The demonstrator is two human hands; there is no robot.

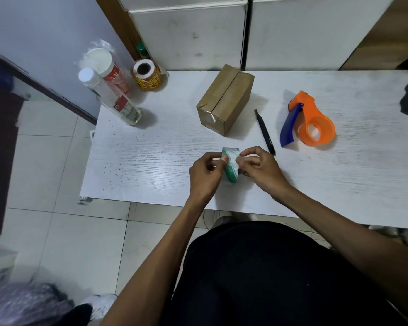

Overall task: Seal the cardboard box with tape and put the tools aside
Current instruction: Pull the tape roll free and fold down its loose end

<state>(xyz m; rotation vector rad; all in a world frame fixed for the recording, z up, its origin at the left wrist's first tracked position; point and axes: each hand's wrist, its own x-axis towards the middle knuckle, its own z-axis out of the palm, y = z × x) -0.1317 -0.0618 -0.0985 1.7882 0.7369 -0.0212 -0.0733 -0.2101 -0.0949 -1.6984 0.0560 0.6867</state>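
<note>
The cardboard box (225, 98) appears taped already. Near it, a small green packet (231, 164) is pinched between left hand (205, 171) and right hand (259, 167); tape dispenser (307, 120) and black pen (264, 132) lie beside the box, seemingly set aside.

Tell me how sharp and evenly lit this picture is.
Head view: table centre sharp; box, tape dispenser and both hands crisp, with soft shadows; edges bend from the wide lens; bottom-left corner blurred; glare on the box's taped front.
</note>
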